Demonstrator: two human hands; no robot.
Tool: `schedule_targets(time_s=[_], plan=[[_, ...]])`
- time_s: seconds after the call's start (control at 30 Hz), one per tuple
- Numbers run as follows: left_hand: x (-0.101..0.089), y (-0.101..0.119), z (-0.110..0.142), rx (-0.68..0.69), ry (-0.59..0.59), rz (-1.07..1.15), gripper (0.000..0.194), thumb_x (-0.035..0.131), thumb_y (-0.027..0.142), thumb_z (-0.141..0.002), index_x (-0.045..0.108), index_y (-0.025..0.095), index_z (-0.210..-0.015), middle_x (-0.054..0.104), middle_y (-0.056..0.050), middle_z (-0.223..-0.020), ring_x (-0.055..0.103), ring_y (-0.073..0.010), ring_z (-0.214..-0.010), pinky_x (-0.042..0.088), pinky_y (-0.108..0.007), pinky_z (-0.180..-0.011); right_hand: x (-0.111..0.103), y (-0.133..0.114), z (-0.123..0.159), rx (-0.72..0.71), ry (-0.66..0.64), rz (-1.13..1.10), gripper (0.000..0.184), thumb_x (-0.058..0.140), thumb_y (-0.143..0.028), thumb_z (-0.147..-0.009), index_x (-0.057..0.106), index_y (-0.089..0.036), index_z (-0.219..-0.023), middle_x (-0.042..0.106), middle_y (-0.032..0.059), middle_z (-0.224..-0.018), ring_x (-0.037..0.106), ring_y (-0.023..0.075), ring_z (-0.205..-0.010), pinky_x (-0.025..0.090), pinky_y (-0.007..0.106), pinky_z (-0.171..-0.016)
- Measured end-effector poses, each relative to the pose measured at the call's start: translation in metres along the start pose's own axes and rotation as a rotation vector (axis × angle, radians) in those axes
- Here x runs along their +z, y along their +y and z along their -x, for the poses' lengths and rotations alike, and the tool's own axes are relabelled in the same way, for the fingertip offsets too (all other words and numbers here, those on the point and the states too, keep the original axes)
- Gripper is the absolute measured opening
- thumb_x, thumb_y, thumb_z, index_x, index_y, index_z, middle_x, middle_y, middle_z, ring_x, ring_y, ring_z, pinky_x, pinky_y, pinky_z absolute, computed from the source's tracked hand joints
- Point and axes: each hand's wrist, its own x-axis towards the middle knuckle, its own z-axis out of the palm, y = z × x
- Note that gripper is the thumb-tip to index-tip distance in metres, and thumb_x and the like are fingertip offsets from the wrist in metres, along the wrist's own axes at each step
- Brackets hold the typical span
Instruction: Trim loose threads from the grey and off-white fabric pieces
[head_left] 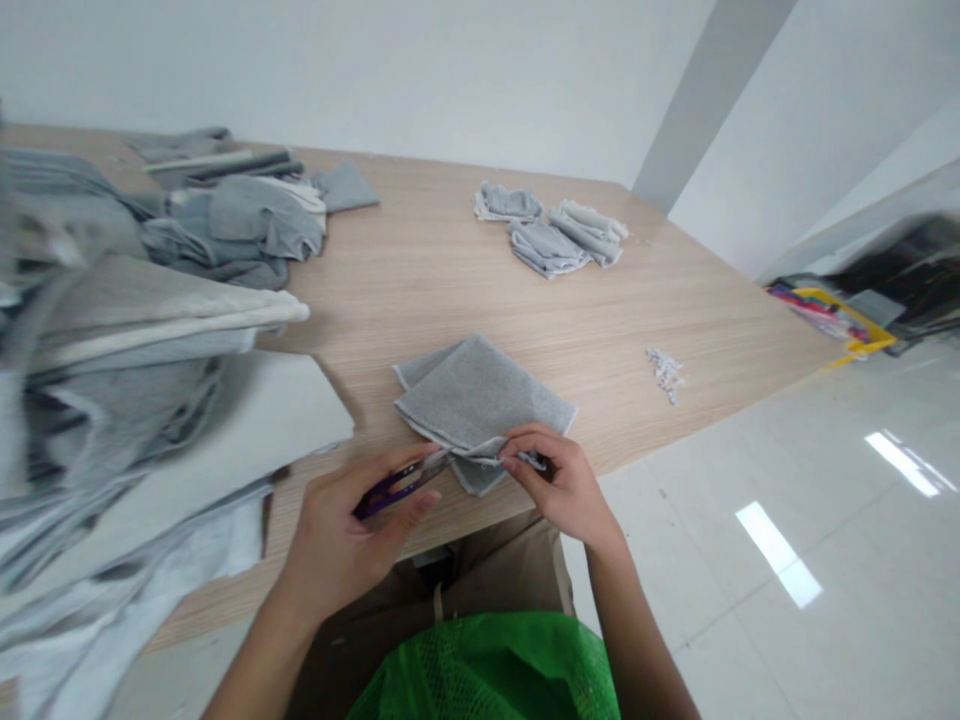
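Wooden table under heaps of grey fabric: I am pinching the folded grey cloth at the near edge with my right hand. My left hand is gripping purple snips, trimming a loose thread; the blades need to meet it cleanly.

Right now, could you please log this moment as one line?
left hand: purple thread snips | right hand: pinching folded grey knit cloth | wooden table

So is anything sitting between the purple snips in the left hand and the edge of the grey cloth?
Nothing visible. The purple snips in the left hand point straight at the grey cloth, whose near edge the right hand pinches.
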Motion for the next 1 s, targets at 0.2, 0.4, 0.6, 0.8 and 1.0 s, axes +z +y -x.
schedule_targets(time_s=[0.2,0.4,0.6,0.8,1.0], plan=[[0.016,0.006,-0.003,-0.096,-0.017,0.021,0.028,0.076,0.041,-0.079,0.073,0.024,-0.101,0.078,0.001,-0.082,0.071,-0.0174,-0.065,0.058,-0.028,-0.064,0.001,-0.003,0.000,-0.003,-0.005,0.025,0.009,0.064,-0.018,-0.089,0.072,-0.021,-0.089,0.072,0.0063,-0.095,0.066,0.0189,-0.092,0.051,0.034,-0.085],[0.030,0.014,-0.013,-0.040,-0.042,0.088,0.020,0.075,0.031,-0.080,0.074,0.023,-0.098,0.078,0.000,-0.084,0.072,-0.0169,-0.069,0.057,-0.025,-0.064,0.003,-0.001,0.000,-0.001,0.002,0.022,0.009,0.064,-0.019,-0.089,0.072,-0.022,-0.089,0.072,0.0065,-0.096,0.066,0.0191,-0.093,0.051,0.034,-0.085],[0.034,0.011,-0.016,0.025,-0.033,0.132,0.013,0.071,0.017,-0.078,0.074,0.021,-0.090,0.077,0.000,-0.079,0.071,-0.0156,-0.066,0.054,-0.024,-0.061,0.002,0.000,0.000,-0.005,0.008,0.030,0.008,0.064,-0.019,-0.089,0.072,-0.022,-0.089,0.073,0.0062,-0.096,0.067,0.0198,-0.094,0.052,0.035,-0.085],[0.034,0.014,-0.019,-0.049,-0.059,0.159,0.007,0.072,0.022,-0.079,0.074,0.021,-0.086,0.076,0.001,-0.076,0.068,-0.0143,-0.063,0.053,-0.023,-0.060,0.001,-0.002,0.000,-0.003,0.005,0.019,0.010,0.063,-0.017,-0.089,0.072,-0.022,-0.090,0.072,0.0059,-0.096,0.066,0.0194,-0.094,0.052,0.035,-0.086],[0.033,0.016,-0.024,-0.247,-0.124,0.309,0.016,0.069,0.036,-0.084,0.072,0.020,-0.078,0.069,0.003,-0.065,0.062,-0.0135,-0.059,0.047,-0.022,-0.052,0.002,-0.002,0.000,-0.007,-0.004,0.037,0.012,0.063,-0.014,-0.088,0.072,-0.022,-0.089,0.071,0.0060,-0.098,0.066,0.0195,-0.095,0.051,0.035,-0.087]])
